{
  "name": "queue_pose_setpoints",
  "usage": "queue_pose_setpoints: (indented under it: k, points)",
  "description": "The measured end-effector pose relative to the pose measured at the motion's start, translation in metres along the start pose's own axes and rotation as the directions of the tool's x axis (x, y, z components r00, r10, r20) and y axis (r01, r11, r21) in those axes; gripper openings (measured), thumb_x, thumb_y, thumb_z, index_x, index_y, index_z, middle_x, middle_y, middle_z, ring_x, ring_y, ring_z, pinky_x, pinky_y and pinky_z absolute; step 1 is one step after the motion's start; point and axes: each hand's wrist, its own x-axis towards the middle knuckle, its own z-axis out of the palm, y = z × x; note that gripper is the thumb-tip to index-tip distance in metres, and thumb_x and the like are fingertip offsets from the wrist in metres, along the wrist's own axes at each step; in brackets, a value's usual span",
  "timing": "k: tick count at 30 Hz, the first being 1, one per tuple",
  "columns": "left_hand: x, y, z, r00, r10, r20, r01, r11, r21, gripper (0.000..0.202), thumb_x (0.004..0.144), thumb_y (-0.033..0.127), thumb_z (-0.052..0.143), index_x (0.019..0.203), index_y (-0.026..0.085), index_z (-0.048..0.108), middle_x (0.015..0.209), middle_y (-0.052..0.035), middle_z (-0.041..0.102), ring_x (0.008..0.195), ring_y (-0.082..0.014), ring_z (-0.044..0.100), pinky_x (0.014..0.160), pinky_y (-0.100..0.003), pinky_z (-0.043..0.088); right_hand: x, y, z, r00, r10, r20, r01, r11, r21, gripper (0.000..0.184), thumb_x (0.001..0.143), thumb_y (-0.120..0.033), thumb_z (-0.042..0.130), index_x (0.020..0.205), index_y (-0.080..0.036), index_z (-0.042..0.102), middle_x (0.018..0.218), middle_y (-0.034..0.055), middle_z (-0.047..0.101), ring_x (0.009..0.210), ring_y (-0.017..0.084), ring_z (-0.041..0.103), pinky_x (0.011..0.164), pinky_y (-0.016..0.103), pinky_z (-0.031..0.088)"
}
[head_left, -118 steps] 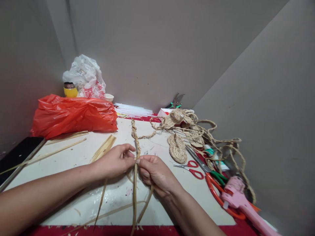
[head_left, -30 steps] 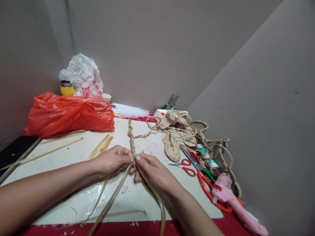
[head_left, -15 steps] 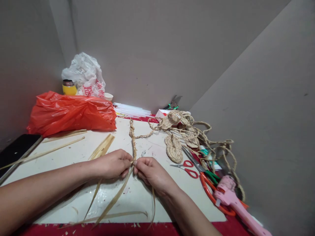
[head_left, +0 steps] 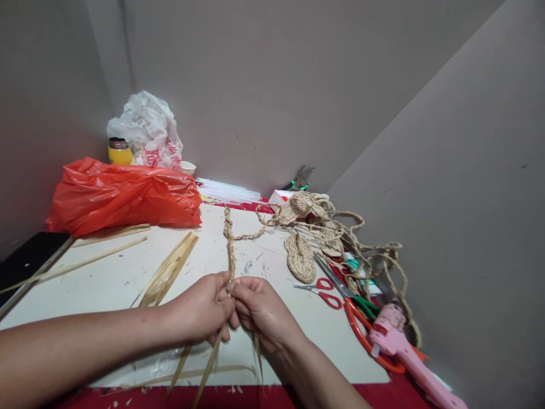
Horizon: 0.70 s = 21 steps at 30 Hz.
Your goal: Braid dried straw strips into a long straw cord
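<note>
A braided straw cord (head_left: 231, 258) runs down the white board from its far edge to my fingers. My left hand (head_left: 208, 307) is closed on the cord's near end, thumb and fingers pinched together. Right beside it, my right hand (head_left: 258, 309) pinches the same end from the other side. Loose straw strips (head_left: 208, 369) trail from under both hands toward the near edge. Exactly how the strips cross between my fingertips is hidden. A bundle of flat straw strips (head_left: 170, 270) lies just beyond my left forearm.
Coiled woven straw pieces and cords (head_left: 301, 258) lie at the right. Near them are small red-handled scissors (head_left: 327, 292), larger orange-handled scissors (head_left: 361, 329) and a pink glue gun (head_left: 400, 341). A red plastic bag (head_left: 128, 196), a phone (head_left: 32, 261) and white sticks (head_left: 227, 190) sit left and back.
My left hand has shifted slightly nearer and to the right, closer against my right hand. The trailing strips have swung, and more of the straw bundle shows.
</note>
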Motion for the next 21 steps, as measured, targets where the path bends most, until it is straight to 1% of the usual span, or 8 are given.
queue_pose_setpoints:
  k: [2, 3, 6, 8, 10, 12, 16, 21]
  points:
    - [-0.002, 0.010, -0.009, 0.996, -0.080, 0.027, 0.077, 0.995, 0.069, 0.028, 0.077, 0.030, 0.045, 0.100, 0.015, 0.048, 0.056, 0.0013, 0.057, 0.043, -0.0128, 0.052, 0.040, -0.020, 0.036, -0.001, -0.003, -0.001, 1.000, 0.030, -0.003, -0.030, 0.998, 0.049, 0.027, 0.069, -0.035, 0.065, 0.058, -0.015, 0.051, 0.033, -0.0114, 0.031, 0.029, 0.001, 0.016, 0.033, 0.019, 0.005]
    - [-0.002, 0.015, -0.015, 0.996, -0.089, -0.002, 0.089, 0.989, 0.121, 0.028, 0.076, 0.031, 0.045, 0.098, 0.014, 0.051, 0.052, 0.0024, 0.054, 0.041, -0.0121, 0.049, 0.041, -0.021, 0.035, -0.001, -0.004, -0.002, 0.999, 0.040, 0.001, -0.040, 0.997, 0.067, 0.025, 0.068, -0.034, 0.067, 0.061, -0.015, 0.053, 0.034, -0.0125, 0.029, 0.030, 0.001, 0.014, 0.034, 0.019, 0.005]
    - [0.002, 0.022, -0.028, 0.970, 0.095, -0.224, -0.037, 0.967, 0.251, 0.021, 0.073, 0.028, 0.047, 0.084, 0.015, 0.058, 0.056, 0.0025, 0.054, 0.049, -0.0098, 0.046, 0.050, -0.021, 0.035, -0.001, -0.008, -0.006, 0.998, 0.052, 0.028, -0.055, 0.995, 0.082, 0.023, 0.068, -0.034, 0.067, 0.067, -0.013, 0.057, 0.036, -0.0129, 0.028, 0.032, 0.001, 0.011, 0.034, 0.018, 0.004]
    - [0.007, 0.018, -0.029, 0.947, 0.177, -0.267, -0.125, 0.971, 0.202, 0.017, 0.071, 0.025, 0.047, 0.080, 0.016, 0.057, 0.062, 0.0020, 0.056, 0.057, -0.0097, 0.048, 0.056, -0.021, 0.036, 0.000, -0.010, -0.009, 0.997, 0.053, 0.048, -0.057, 0.995, 0.080, 0.023, 0.070, -0.033, 0.066, 0.070, -0.012, 0.059, 0.036, -0.0127, 0.029, 0.032, 0.001, 0.011, 0.034, 0.018, 0.004]
    - [0.012, 0.012, -0.025, 0.983, 0.090, -0.161, -0.086, 0.996, 0.031, 0.015, 0.073, 0.027, 0.044, 0.076, 0.016, 0.053, 0.061, 0.0023, 0.054, 0.055, -0.0098, 0.047, 0.055, -0.022, 0.035, 0.000, -0.010, -0.012, 0.995, 0.057, 0.077, -0.062, 0.996, 0.065, 0.022, 0.070, -0.033, 0.066, 0.069, -0.012, 0.058, 0.036, -0.0122, 0.029, 0.033, 0.001, 0.010, 0.034, 0.018, 0.004]
    - [0.015, 0.005, -0.021, 0.999, 0.010, -0.044, -0.014, 0.997, -0.073, 0.017, 0.075, 0.029, 0.039, 0.068, 0.017, 0.049, 0.053, 0.0044, 0.046, 0.046, -0.0083, 0.038, 0.049, -0.021, 0.030, 0.000, -0.011, -0.014, 0.992, 0.065, 0.107, -0.069, 0.997, 0.040, 0.022, 0.071, -0.033, 0.065, 0.066, -0.013, 0.057, 0.036, -0.0122, 0.028, 0.033, 0.001, 0.010, 0.034, 0.019, 0.004]
    - [0.017, 0.002, -0.022, 0.990, 0.135, -0.034, -0.131, 0.987, 0.097, 0.026, 0.077, 0.030, 0.038, 0.060, 0.015, 0.051, 0.050, 0.0052, 0.038, 0.048, -0.0080, 0.030, 0.051, -0.022, 0.026, 0.000, -0.013, -0.018, 0.990, 0.079, 0.121, -0.075, 0.997, -0.033, 0.021, 0.072, -0.033, 0.064, 0.067, -0.014, 0.058, 0.037, -0.0122, 0.028, 0.033, 0.002, 0.012, 0.034, 0.019, 0.006]
    - [0.019, 0.003, -0.031, 0.991, 0.133, -0.007, -0.127, 0.959, 0.253, 0.029, 0.078, 0.030, 0.038, 0.065, 0.015, 0.059, 0.060, 0.0021, 0.053, 0.057, -0.0100, 0.041, 0.060, -0.022, 0.032, 0.001, -0.012, -0.021, 0.991, 0.053, 0.124, -0.030, 0.983, -0.179, 0.024, 0.077, -0.037, 0.060, 0.069, -0.014, 0.059, 0.038, -0.0111, 0.029, 0.034, 0.004, 0.015, 0.036, 0.021, 0.007]
